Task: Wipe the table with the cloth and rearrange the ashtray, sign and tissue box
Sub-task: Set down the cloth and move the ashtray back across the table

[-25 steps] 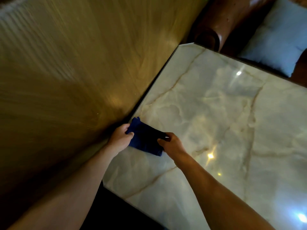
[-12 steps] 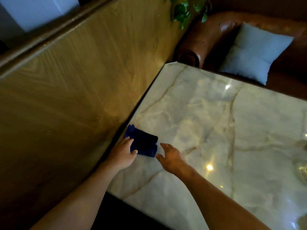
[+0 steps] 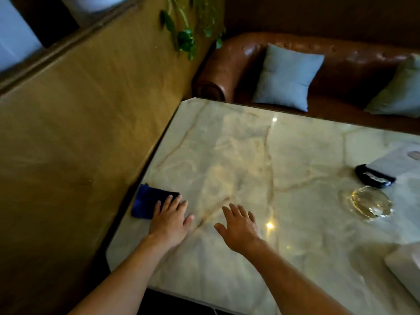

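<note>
A folded dark blue cloth (image 3: 147, 200) lies at the left edge of the pale marble table (image 3: 238, 155), against the wooden wall. My left hand (image 3: 170, 220) rests flat beside it, fingers spread, fingertips touching the cloth's right edge. My right hand (image 3: 241, 227) hovers open above the table, further right, holding nothing. A clear glass ashtray (image 3: 370, 203) sits at the right. Behind it stands a sign (image 3: 391, 164) in a black base. A white tissue box (image 3: 404, 267) shows at the right edge, partly cut off.
A wooden panel wall (image 3: 79, 133) runs along the table's left side. A brown leather sofa (image 3: 341, 55) with two pale blue cushions (image 3: 286, 78) stands beyond the far edge. Green plant leaves (image 3: 186, 39) hang in the corner.
Both hands have let go of the cloth. The right hand has moved right, away from it. The view has lifted and shifted, bringing the ashtray, sign and tissue box into sight.
</note>
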